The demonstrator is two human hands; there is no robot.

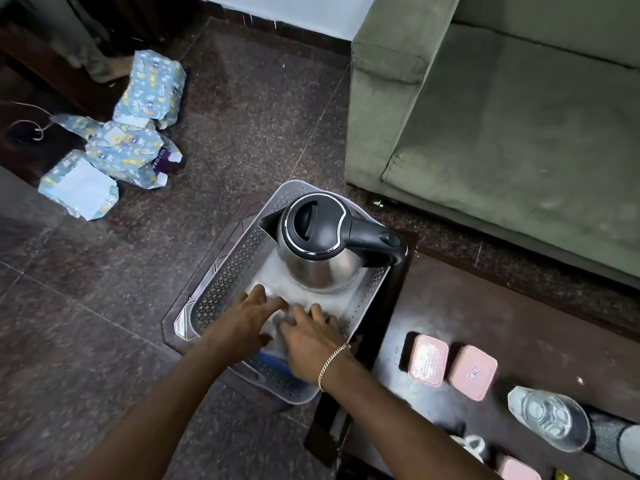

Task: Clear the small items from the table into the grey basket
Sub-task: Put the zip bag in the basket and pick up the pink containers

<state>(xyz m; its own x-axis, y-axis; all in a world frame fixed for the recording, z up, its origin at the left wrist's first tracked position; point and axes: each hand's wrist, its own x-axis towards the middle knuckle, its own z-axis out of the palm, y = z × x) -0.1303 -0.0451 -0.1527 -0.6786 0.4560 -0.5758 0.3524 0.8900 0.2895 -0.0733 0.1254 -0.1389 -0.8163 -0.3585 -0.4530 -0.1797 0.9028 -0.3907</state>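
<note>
The grey perforated basket [221,271] sits on a low stand left of the dark table [485,306]. A steel kettle with a black lid [318,244] stands in its far half. Both hands are inside the near half. My left hand [242,320] lies flat with its fingers apart. My right hand [311,341], which has a chain bracelet on the wrist, is spread over a pale blurred thing I cannot identify. A blue item [273,362] shows under the right wrist. On the table lie two pink lidded boxes [427,358] [472,372] and a clear glass [550,417] on its side.
A third pink box [516,469] and a small white object [472,443] sit at the table's near edge. A green sofa [502,116] fills the right rear. Several blue wrapped parcels [131,143] lie on the dark stone floor to the left.
</note>
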